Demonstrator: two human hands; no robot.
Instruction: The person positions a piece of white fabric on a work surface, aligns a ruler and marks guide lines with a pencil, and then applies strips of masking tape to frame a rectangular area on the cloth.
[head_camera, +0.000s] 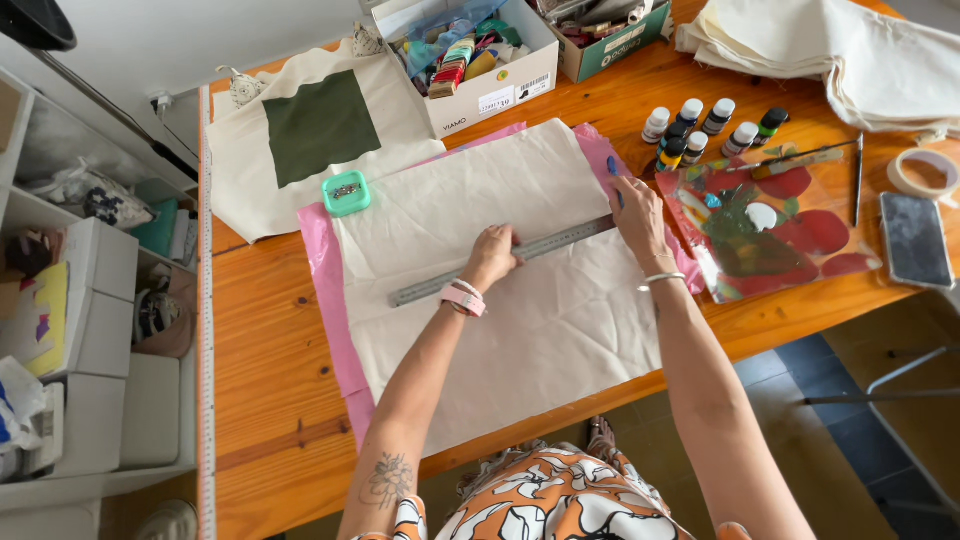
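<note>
At the tabletop's near edge, the left hand (492, 256) presses bent fingers onto a metal ruler (503, 259) lying across cream fabric (520, 300); the right hand (636, 220) pinches a blue marker (612, 168) at the ruler's end.

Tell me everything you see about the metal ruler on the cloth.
The metal ruler is a long, flat, grey steel strip with fine markings. It lies slanted across the cream cloth, its right end higher. The left hand presses down on its middle; the right hand, holding something small and blue, touches its right end.
</note>
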